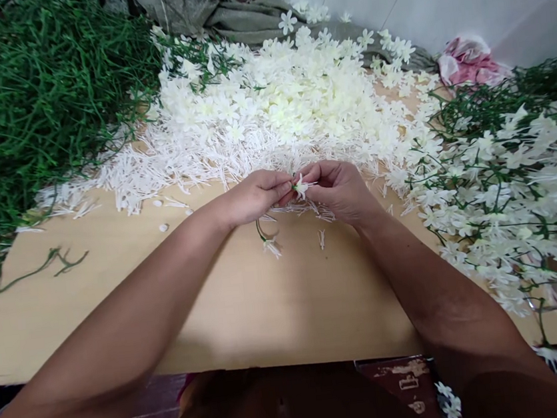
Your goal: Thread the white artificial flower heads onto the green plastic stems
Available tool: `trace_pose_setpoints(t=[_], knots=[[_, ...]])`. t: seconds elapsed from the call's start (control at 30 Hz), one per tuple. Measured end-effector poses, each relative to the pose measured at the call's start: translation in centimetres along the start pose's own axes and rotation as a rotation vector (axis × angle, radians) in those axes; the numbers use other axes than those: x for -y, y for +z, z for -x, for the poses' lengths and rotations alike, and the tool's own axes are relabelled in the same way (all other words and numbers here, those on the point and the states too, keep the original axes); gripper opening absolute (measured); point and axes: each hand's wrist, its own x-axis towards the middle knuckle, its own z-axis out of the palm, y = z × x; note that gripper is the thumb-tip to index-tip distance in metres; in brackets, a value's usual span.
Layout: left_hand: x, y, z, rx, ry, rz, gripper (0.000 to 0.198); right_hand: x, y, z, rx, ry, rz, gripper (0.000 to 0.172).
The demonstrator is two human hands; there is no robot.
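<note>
My left hand (261, 194) pinches a green artificial flower stem near the middle of the table. Below its fingers hangs a branch of that stem with a small white flower (271, 246) at its end. Close beside it, my right hand (339, 187) has thumb and fingers closed at a white flower (301, 186) on the stem, with a thin white stamen piece sticking out between the fingers. Just beyond both hands lie a heap of white stamen pieces (192, 155) and a pile of loose white petals (305, 92).
Green plastic stems (38, 89) are heaped at the left. Assembled white flower sprays (502, 190) cover the right side. Loose stem bits (68, 260) lie on the tan board (250, 313). Grey cloth (231, 16) and a pink-and-white bundle (470, 63) sit by the tiled wall.
</note>
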Motion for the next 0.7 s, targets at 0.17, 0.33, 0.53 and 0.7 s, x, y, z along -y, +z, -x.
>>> trace_pose_setpoints(t=[0.17,0.33,0.53,0.7], knots=[[-0.06,-0.03,0.08,0.010,-0.023,-0.022,0.031,-0.15,0.34,-0.02,-0.015,-0.030,-0.024,0.010],[-0.24,-0.14,0.24,0.005,-0.053,-0.039,0.031,-0.13,0.53,-0.02,-0.012,-0.038,-0.017,0.009],[-0.71,-0.33,0.25,0.022,-0.098,-0.066,0.035,-0.04,0.53,0.15,0.008,-0.048,0.037,0.008],[-0.43,-0.33,0.18,0.020,-0.104,-0.126,0.032,-0.30,0.67,0.16,-0.020,-0.063,0.056,0.007]])
